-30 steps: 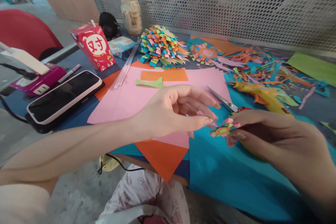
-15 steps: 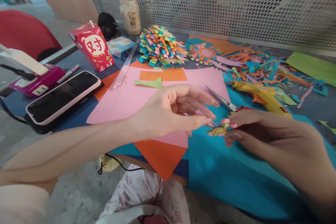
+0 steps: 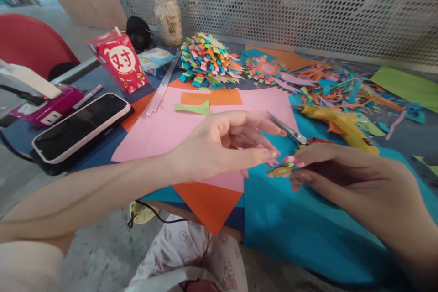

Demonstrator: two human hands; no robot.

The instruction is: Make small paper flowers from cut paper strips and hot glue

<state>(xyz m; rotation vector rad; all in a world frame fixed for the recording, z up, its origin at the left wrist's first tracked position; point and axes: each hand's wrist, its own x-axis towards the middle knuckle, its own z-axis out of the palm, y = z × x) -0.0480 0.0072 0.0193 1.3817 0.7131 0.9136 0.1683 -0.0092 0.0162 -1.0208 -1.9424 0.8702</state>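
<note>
Right hand (image 3: 345,178) pinches the small paper flower (image 3: 282,169) between thumb and forefinger, just above the blue sheet (image 3: 301,228). Left hand (image 3: 222,146), fingers loosely curled, nips a petal on the flower's left edge with thumb and fingertip. Scissors (image 3: 289,130) lie just behind the flower, a yellow glue gun (image 3: 342,125) behind and right of it, pink paper (image 3: 191,123) to its left, all on the worktop.

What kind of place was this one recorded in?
Probably a paper-craft table in an informal workspace, set against a perforated metal screen. Coloured paper sheets and cut scraps cover it, with scissors and a yellow glue gun beside them; the right hand holds a small paper flower.
</note>
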